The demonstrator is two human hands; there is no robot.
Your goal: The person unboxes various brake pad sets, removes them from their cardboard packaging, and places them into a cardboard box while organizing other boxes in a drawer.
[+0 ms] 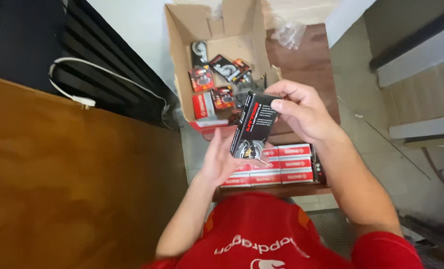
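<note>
Two hands share one small black box (255, 124): the right hand (301, 112) pinches its top edge, the left hand (222, 162) props its bottom, tilting it for reading. Below, red boxes (281, 167) are stacked on a wooden stool (301, 65), beside an open carton (182, 30); their far ends are hidden.

A small black carton (254, 124) with red markings, tilted upright, held above stacked red-and-white boxes (281, 169).

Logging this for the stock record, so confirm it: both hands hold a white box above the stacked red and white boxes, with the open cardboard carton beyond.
Wrong on colour. In the head view the box held by the left hand and right hand is black, not white. It is above the stacked red and white boxes, the open cardboard carton beyond.
</note>
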